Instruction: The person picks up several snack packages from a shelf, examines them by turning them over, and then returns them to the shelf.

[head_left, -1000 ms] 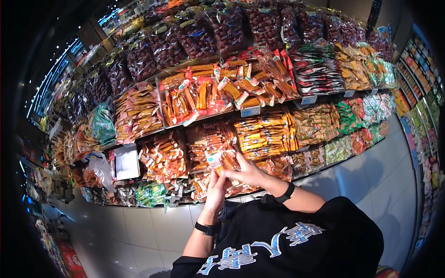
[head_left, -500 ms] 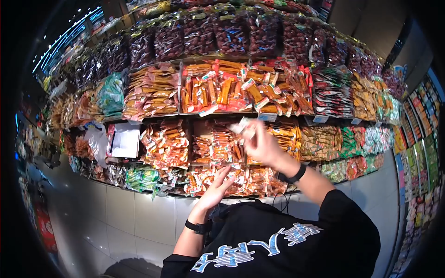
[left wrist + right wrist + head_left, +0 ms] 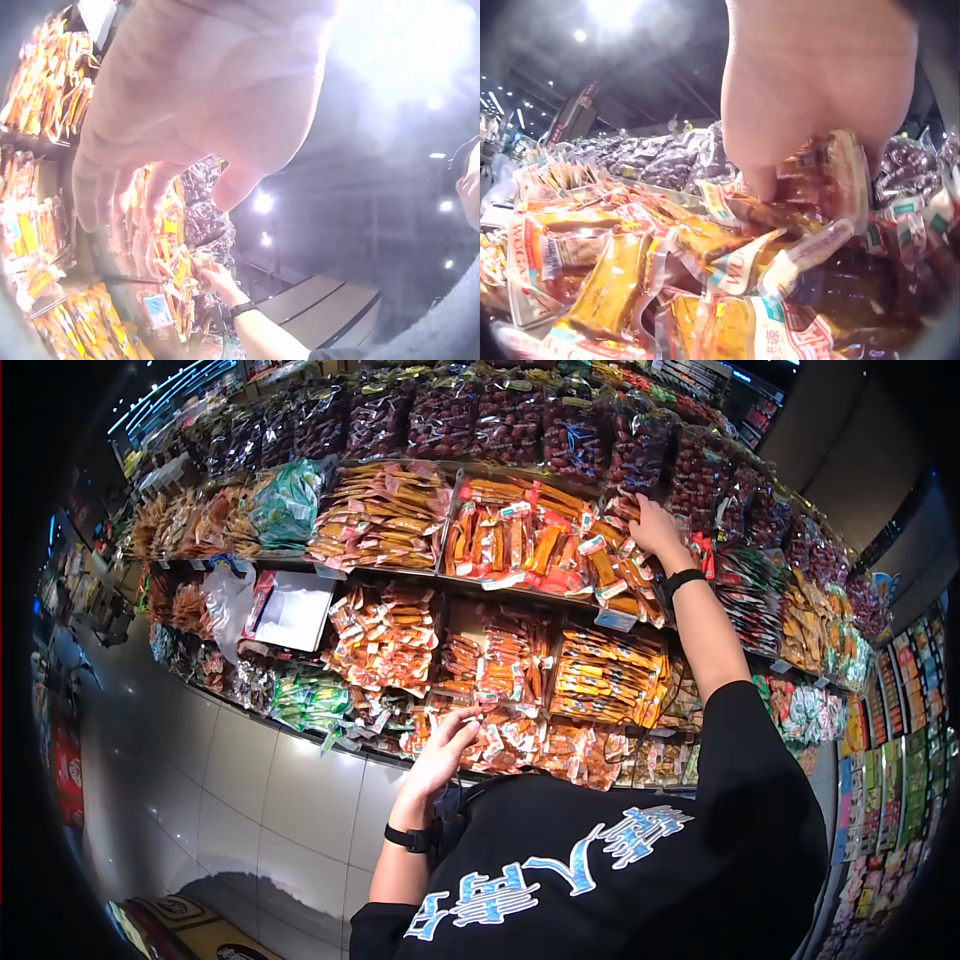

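My right hand [image 3: 660,532] reaches to the far right of the upper snack bin [image 3: 548,597]. In the right wrist view its thumb and fingers grip a clear-wrapped reddish-brown snack packet [image 3: 817,176], low over the heap. Around it lie vacuum-sealed snack packets [image 3: 615,274] with amber contents and white-and-red printed ends. My left hand [image 3: 437,755] hovers near the front of the lower shelf, fingers loosely extended and holding nothing. In the left wrist view its palm [image 3: 202,82] faces the camera, with shelves of orange packets [image 3: 49,82] behind the fingers.
Bags of dark red fruit [image 3: 505,420] line the back of the display. Right of the upper bin are dark packets [image 3: 748,585]; below it, yellow packets [image 3: 610,672]. A white box [image 3: 290,610] and plastic bag [image 3: 230,600] sit left. Tiled floor [image 3: 240,745] runs along the front.
My right hand left my left hand with a packet and moved up and right to the upper bin. The left hand stayed low, its fingers loosened. The view turned, shifting the shelves.
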The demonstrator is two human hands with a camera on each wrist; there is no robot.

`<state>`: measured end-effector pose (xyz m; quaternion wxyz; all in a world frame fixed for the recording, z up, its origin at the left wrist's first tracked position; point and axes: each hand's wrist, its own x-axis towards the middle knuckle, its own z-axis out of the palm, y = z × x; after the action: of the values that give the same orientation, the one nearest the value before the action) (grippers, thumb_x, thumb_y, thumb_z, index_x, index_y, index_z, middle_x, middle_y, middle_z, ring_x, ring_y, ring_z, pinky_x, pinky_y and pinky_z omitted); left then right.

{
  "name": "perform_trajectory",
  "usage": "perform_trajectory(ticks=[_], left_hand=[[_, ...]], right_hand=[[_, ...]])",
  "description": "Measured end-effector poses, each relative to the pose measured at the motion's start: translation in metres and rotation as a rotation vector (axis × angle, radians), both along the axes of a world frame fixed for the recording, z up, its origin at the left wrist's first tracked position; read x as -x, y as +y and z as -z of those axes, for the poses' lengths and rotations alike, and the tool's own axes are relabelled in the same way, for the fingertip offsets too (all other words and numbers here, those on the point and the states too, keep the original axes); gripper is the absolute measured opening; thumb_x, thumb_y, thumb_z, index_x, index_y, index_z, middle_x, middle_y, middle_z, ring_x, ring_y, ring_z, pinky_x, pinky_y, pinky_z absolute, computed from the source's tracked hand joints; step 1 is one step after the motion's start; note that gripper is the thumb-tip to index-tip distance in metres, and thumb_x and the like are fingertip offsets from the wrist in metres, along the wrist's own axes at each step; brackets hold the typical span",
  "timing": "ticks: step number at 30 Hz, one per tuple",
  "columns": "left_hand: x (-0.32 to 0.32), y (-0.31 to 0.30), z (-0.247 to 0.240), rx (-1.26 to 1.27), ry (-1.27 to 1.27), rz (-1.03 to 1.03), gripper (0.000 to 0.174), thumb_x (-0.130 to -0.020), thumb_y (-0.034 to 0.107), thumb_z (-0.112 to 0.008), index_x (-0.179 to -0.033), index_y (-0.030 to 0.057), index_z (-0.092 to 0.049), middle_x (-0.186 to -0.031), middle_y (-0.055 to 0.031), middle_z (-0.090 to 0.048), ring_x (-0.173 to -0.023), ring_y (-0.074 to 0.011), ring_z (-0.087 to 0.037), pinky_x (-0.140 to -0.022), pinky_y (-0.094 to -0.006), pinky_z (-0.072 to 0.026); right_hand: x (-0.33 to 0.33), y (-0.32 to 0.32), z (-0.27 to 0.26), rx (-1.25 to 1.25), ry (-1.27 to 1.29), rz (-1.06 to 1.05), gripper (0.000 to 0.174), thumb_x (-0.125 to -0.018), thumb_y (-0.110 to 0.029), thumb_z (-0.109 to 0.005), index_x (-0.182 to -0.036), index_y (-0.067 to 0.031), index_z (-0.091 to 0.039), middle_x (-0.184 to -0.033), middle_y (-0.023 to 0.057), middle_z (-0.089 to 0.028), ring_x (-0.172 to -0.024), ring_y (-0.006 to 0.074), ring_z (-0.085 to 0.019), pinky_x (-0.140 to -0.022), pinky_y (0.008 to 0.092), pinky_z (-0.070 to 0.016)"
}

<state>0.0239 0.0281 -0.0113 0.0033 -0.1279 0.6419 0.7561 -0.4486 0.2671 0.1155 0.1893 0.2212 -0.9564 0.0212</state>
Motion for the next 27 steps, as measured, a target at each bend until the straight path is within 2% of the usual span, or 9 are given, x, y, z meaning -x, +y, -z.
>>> perform_trajectory(ticks=[2, 5, 6, 9, 13, 15, 18, 23, 27], left_hand=[[-0.001, -0.001, -0.003, -0.040, -0.007, -0.029, 0.032, -0.100, 0.022, -0.053, -0.125, 0.0044, -0.058, -0.125, -0.0069, -0.060, -0.116, -0.0161, -0.055, -0.097, -0.0315, -0.0455], [0.003, -0.001, -0.003, -0.055, -0.034, -0.012, 0.031, -0.099, 0.023, -0.054, -0.124, 0.0050, -0.059, -0.123, -0.0064, -0.060, -0.115, -0.0150, -0.055, -0.096, -0.0312, -0.0459], [0.006, 0.000, -0.002, -0.052, -0.038, -0.002, 0.030, -0.099, 0.022, -0.054, -0.124, 0.0055, -0.060, -0.123, -0.0059, -0.060, -0.114, -0.0143, -0.055, -0.097, -0.0312, -0.0458], [0.011, 0.006, -0.010, -0.067, -0.019, 0.034, 0.030, -0.100, 0.022, -0.053, -0.123, 0.0048, -0.060, -0.123, -0.0061, -0.060, -0.114, -0.0148, -0.056, -0.097, -0.0311, -0.0459], [0.019, 0.005, 0.015, -0.021, -0.001, 0.103, 0.032, -0.100, 0.022, -0.051, -0.126, 0.0033, -0.056, -0.121, -0.0071, -0.062, -0.114, -0.0162, -0.058, -0.098, -0.0317, -0.0447], [0.019, 0.006, 0.018, -0.055, -0.034, 0.107, 0.032, -0.101, 0.022, -0.051, -0.127, 0.0041, -0.055, -0.119, -0.0059, -0.063, -0.114, -0.0161, -0.058, -0.097, -0.0315, -0.0440], [0.014, 0.010, 0.018, -0.128, -0.064, 0.073, 0.032, -0.101, 0.022, -0.050, -0.126, 0.0027, -0.055, -0.119, -0.0059, -0.062, -0.113, -0.0165, -0.059, -0.096, -0.0299, -0.0448], [0.002, 0.009, 0.029, -0.189, -0.145, 0.058, 0.036, -0.100, 0.024, -0.051, -0.128, 0.0014, -0.055, -0.117, -0.0069, -0.064, -0.111, -0.0143, -0.060, -0.095, -0.0293, -0.0451], [-0.012, 0.000, 0.033, -0.219, -0.191, 0.026, 0.034, -0.100, 0.023, -0.050, -0.127, 0.0016, -0.054, -0.118, -0.0078, -0.064, -0.111, -0.0152, -0.060, -0.097, -0.0297, -0.0448]], right_hand=[[-0.018, -0.004, -0.009, -0.023, -0.065, 0.056, 0.067, -0.084, -0.033, -0.052, -0.144, -0.0050, -0.038, -0.135, 0.0190, -0.052, -0.127, 0.0351, -0.047, -0.111, 0.0446, -0.0319], [-0.007, 0.007, 0.003, -0.055, 0.066, 0.005, 0.070, -0.085, -0.036, -0.050, -0.146, -0.0052, -0.036, -0.143, 0.0185, -0.045, -0.136, 0.0333, -0.038, -0.116, 0.0451, -0.0230], [-0.010, 0.007, 0.004, -0.068, 0.052, 0.038, 0.071, -0.085, -0.037, -0.049, -0.147, -0.0047, -0.035, -0.148, 0.0185, -0.039, -0.141, 0.0316, -0.031, -0.118, 0.0453, -0.0167], [-0.018, 0.014, 0.007, -0.111, 0.098, 0.035, 0.071, -0.085, -0.037, -0.050, -0.147, -0.0048, -0.035, -0.150, 0.0182, -0.037, -0.142, 0.0312, -0.029, -0.119, 0.0452, -0.0157], [-0.034, 0.028, 0.010, -0.002, 0.238, -0.055, 0.066, -0.083, -0.031, -0.054, -0.142, -0.0041, -0.042, -0.146, 0.0194, -0.041, -0.139, 0.0324, -0.034, -0.118, 0.0462, -0.0192], [-0.053, 0.029, 0.008, 0.137, 0.447, -0.204, 0.054, -0.082, -0.023, -0.058, -0.131, -0.0024, -0.051, -0.135, 0.0204, -0.051, -0.128, 0.0351, -0.045, -0.112, 0.0470, -0.0295], [-0.123, 0.009, 0.003, 0.422, 0.460, -0.420, 0.044, -0.081, -0.011, -0.058, -0.123, -0.0014, -0.055, -0.127, 0.0185, -0.056, -0.120, 0.0347, -0.051, -0.104, 0.0440, -0.0377], [-0.222, -0.027, 0.063, 0.555, 0.049, -0.806, 0.027, -0.078, -0.002, -0.060, -0.105, -0.0004, -0.061, -0.109, 0.0167, -0.063, -0.104, 0.0342, -0.060, -0.093, 0.0416, -0.0471], [-0.246, -0.056, 0.153, 0.472, -0.340, -0.747, 0.023, -0.082, -0.006, -0.060, -0.104, -0.0001, -0.061, -0.107, 0.0167, -0.063, -0.100, 0.0350, -0.060, -0.088, 0.0417, -0.0485]])
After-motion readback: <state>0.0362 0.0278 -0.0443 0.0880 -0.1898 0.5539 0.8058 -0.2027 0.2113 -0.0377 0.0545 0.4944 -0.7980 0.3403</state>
